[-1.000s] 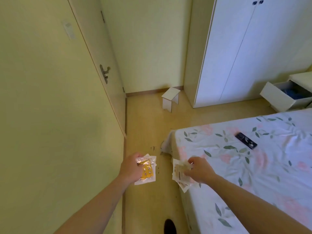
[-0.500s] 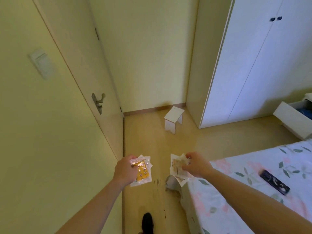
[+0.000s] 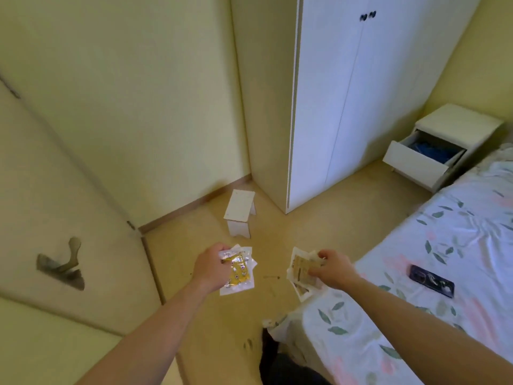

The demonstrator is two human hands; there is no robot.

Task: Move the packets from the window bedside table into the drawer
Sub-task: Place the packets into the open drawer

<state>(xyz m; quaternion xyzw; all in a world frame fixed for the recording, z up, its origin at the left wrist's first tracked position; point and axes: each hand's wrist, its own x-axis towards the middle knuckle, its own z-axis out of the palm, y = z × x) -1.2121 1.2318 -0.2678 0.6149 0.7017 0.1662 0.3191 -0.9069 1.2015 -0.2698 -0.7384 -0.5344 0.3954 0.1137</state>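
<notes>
My left hand (image 3: 212, 269) grips a small stack of clear packets with yellow contents (image 3: 240, 272) over the floor. My right hand (image 3: 331, 269) pinches a bundle of pale beige packets (image 3: 301, 273) near the bed's corner. Far to the right, a white bedside table (image 3: 460, 125) stands beside the wardrobe, and its drawer (image 3: 416, 165) is pulled out with something blue inside. Both hands are well short of that drawer.
A bed with a leaf-print sheet (image 3: 449, 273) fills the right side, with a dark phone (image 3: 431, 280) lying on it. A small white stool (image 3: 240, 215) stands on the floor ahead. A white wardrobe (image 3: 361, 101) and a door with a handle (image 3: 62, 263) flank the passage.
The view has swung right and moved forward, so the bedside table and its drawer now show in full. Both hands keep hold of their packets, carried forward with me.
</notes>
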